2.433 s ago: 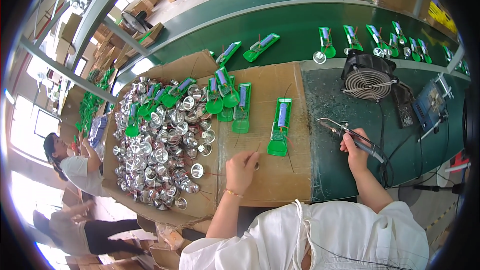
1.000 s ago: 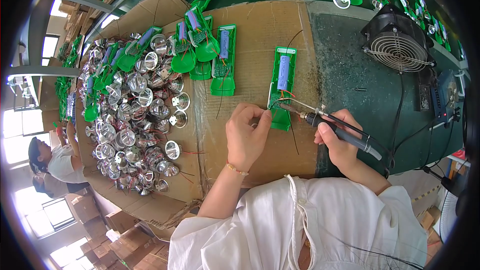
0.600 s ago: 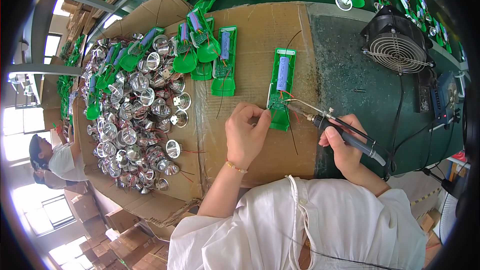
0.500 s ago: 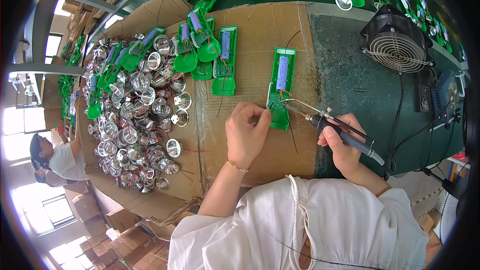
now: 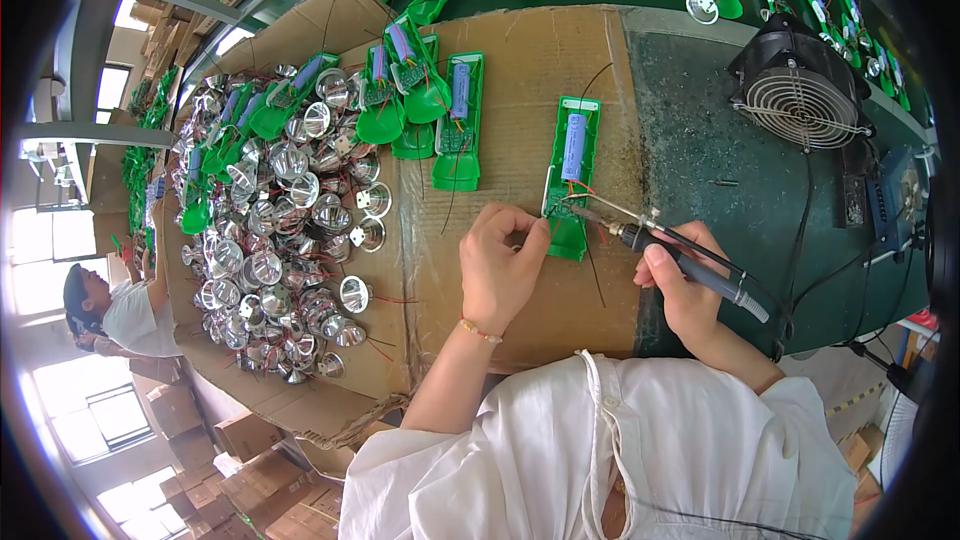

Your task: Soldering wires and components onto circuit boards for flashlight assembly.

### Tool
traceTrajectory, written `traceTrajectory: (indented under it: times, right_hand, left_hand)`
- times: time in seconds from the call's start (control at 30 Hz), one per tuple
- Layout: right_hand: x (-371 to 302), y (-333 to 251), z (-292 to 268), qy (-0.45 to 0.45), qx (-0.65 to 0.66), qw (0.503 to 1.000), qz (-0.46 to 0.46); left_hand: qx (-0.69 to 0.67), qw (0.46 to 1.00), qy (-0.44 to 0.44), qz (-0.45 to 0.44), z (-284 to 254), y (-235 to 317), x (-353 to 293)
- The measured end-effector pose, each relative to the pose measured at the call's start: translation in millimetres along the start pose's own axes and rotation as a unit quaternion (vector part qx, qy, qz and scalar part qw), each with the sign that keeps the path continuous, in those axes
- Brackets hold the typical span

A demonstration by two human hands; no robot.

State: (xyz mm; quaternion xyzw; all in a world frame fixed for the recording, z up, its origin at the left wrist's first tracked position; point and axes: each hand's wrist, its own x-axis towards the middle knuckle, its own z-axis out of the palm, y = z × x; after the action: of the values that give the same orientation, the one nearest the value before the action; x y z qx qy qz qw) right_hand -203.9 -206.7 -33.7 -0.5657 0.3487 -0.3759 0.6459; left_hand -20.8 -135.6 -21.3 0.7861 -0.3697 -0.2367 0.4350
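A green plastic housing point(image 5: 567, 239) lies on the cardboard in front of me, with a blue cylindrical battery point(image 5: 574, 147) in its upper half and a small green circuit board point(image 5: 563, 202) below that. Thin red and black wires come off the board. My right hand point(image 5: 681, 275) grips a soldering iron point(image 5: 690, 266) with a thin metal feed tube along it; its tip is at the board. Beside the housing's left edge, my left hand point(image 5: 503, 262) has thumb and forefinger pinched together; what lies between them is too small to make out.
To the left, a cardboard box point(image 5: 392, 402) holds many silver reflector cups point(image 5: 290, 162). More green housings with batteries point(image 5: 459, 122) lie along its edge and on the far bench. A black fan point(image 5: 800, 95) stands at right, near a blue powered unit point(image 5: 893, 202). Another person point(image 5: 130, 310) works far left.
The whole view has shifted slightly. Both hands keep nearly the same places at the housing, and the iron's tip stays at the circuit board.
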Motion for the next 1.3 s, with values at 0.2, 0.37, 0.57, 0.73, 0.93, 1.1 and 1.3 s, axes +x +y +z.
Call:
traceTrajectory:
  times: [0.2,0.37,0.57,0.73,0.93,1.1,1.3]
  right_hand:
    - [-4,-5,-6,0.012,0.002,1.000,-0.028]
    - [-10,-5,-12,0.009,0.015,1.000,-0.004]
    - [-11,-5,-15,0.011,0.017,1.000,-0.006]
    - [-12,-7,-14,-0.004,0.015,1.000,-0.005]
    - [-12,-7,-14,-0.002,0.011,1.000,0.001]
    - [-10,-8,-13,-0.007,0.007,1.000,-0.003]
    - [-9,-7,-11,-0.010,-0.024,1.000,-0.018]
  left_hand:
    - [-0.003,1.000,-0.002,-0.001,-1,0,1]
    - [0.022,1.000,0.008,0.018,0,-3,1]
    - [0.151,0.959,0.079,0.225,-2,1,-8]
    - [0.276,0.908,0.121,0.291,7,-7,-9]
    - [0.286,0.912,0.091,0.278,8,-1,-11]
    - [0.158,0.966,0.059,0.195,8,-6,-12]
    - [0.041,0.997,0.021,0.061,3,4,-5]
